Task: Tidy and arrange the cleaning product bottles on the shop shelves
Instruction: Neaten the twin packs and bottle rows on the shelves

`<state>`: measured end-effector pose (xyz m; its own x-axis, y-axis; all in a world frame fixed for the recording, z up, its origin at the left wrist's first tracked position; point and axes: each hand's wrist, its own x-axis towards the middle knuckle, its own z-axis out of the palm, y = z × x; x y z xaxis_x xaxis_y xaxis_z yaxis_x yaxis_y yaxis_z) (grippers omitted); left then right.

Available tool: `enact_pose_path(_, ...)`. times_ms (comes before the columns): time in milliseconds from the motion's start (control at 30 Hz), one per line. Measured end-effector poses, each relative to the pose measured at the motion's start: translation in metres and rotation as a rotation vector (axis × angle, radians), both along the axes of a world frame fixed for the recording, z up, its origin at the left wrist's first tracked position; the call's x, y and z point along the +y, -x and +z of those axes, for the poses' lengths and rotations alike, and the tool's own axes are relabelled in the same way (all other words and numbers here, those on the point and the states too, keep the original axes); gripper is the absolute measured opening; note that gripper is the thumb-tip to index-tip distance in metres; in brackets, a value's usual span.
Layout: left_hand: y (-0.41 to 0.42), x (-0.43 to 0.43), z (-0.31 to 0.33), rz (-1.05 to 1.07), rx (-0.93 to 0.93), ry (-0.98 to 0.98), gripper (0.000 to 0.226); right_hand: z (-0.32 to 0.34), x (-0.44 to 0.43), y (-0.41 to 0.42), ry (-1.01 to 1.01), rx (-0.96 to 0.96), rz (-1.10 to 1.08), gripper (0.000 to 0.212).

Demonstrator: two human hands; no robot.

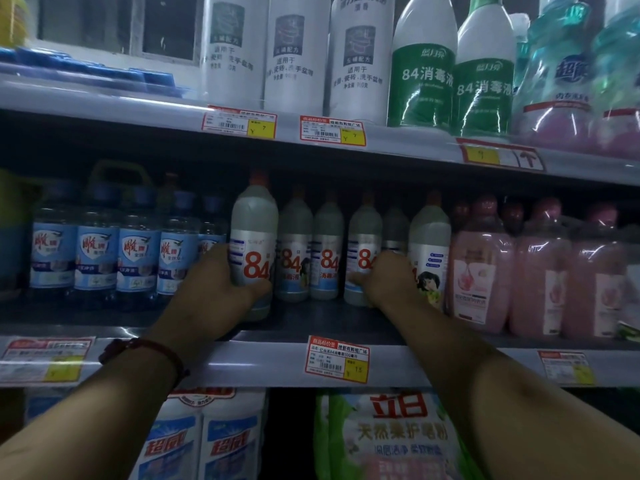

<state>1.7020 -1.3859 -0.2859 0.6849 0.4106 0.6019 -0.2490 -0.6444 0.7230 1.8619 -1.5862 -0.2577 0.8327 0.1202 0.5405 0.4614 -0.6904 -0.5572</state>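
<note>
Our left hand (pixel 221 289) wraps the front 84 disinfectant bottle (pixel 254 237), which stands ahead of its row on the middle shelf (pixel 242 362). Our right hand (pixel 388 282) grips a second 84 disinfectant bottle (pixel 363 244) in that row, near bottles of pink liquid (pixel 481 265).

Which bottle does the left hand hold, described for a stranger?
On the middle shelf stands a row of grey 84 bottles. It is the leftmost bottle, next to the blue-labelled bottles; the left hand grips it, and it sits forward of the rest.

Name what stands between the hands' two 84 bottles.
Head view: two more 84 bottles stand side by side between the left-held bottle, gripped by the left hand, and the right-held bottle, at the right hand.
</note>
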Motion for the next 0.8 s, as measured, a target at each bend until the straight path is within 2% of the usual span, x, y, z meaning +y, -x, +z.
enact_pose_path(267, 0.001, 0.0, 0.0, -0.002, -0.013, -0.011, 0.046, 0.002, -0.002, 0.006, 0.099, -0.026, -0.04, 0.04)
enact_pose_path(400, 0.002, -0.002, -0.002, 0.012, -0.014, -0.015, 0.046, -0.003, -0.012, 0.007, 0.15, -0.073, -0.033, 0.029)
enact_pose_path(533, 0.002, -0.002, -0.001, 0.028, -0.005, -0.032, 0.05, -0.003, -0.009, 0.002, 0.209, -0.081, -0.074, 0.031)
enact_pose_path(667, 0.002, -0.002, -0.001, 0.024, 0.003, -0.037, 0.052, -0.006, -0.004, 0.004, 0.267, -0.098, -0.082, 0.023)
enact_pose_path(733, 0.002, -0.002, 0.0, 0.03, -0.001, -0.042, 0.051, -0.003, -0.01, 0.012, 0.18, -0.18, -0.074, 0.022)
enact_pose_path(800, 0.003, -0.002, 0.0, 0.029, 0.006, -0.04, 0.051, 0.001, -0.026, 0.021, 0.074, -0.4, -0.126, 0.023)
